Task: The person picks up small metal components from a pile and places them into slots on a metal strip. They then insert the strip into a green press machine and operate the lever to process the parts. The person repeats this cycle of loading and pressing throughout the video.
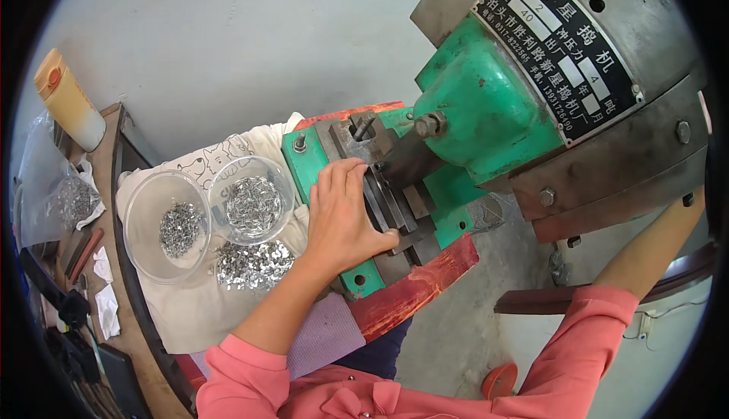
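Note:
My left hand (342, 210) lies against the dark metal die (391, 210) on the bed of a green press (486, 100). Its thumb stretches toward the near end of the die, and the fingers reach toward the far end. The fingers and thumb are spread apart; no separate piece shows between them. The dark ram (410, 162) comes down at a slant just beside the fingertips. My right forearm (657, 248) reaches up behind the press's heavy grey side, which hides the right hand.
Left of the press, two clear tubs (137, 259) hold small silvery metal parts, with a loose pile (254, 265) of shiny bits on the cloth (178, 313). A yellowish bottle (76, 107) and plastic bag (42, 183) occupy the wooden table (114, 214). Red-painted edging (418, 290) borders the press.

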`<state>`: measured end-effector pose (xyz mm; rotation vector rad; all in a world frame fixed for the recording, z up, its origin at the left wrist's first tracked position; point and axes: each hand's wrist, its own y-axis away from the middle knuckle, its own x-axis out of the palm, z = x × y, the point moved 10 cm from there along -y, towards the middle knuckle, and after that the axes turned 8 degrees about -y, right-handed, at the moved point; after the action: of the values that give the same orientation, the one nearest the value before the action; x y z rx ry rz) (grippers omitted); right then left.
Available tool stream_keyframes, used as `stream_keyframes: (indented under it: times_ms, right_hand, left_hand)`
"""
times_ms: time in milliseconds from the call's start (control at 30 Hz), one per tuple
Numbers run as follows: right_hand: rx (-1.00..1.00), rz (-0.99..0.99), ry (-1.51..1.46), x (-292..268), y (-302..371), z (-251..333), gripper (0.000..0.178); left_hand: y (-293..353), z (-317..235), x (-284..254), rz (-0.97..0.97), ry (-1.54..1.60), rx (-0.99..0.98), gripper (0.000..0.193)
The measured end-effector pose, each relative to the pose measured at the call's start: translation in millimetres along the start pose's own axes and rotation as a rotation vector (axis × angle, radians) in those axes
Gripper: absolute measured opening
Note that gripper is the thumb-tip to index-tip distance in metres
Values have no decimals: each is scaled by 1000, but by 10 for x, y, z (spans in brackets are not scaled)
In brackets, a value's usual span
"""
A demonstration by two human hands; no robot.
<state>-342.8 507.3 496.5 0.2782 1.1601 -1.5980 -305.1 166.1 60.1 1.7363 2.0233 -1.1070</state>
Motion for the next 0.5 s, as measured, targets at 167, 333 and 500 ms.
stream_keyframes:
  times_ms: [167, 333, 500]
  right_hand:
    - [-3, -152, -160, 371, 80, 364, 60]
    - [-71, -232, -1, 16, 259, -4, 55]
    - [-96, -637, -87, -265, 1041, -967, 48]
  left_hand:
    - [-91, 104, -32, -30, -24, -23, 92]
    - [-93, 92, 18, -39, -12, -21, 94]
    - [-98, 75, 55, -26, 5, -30, 94]
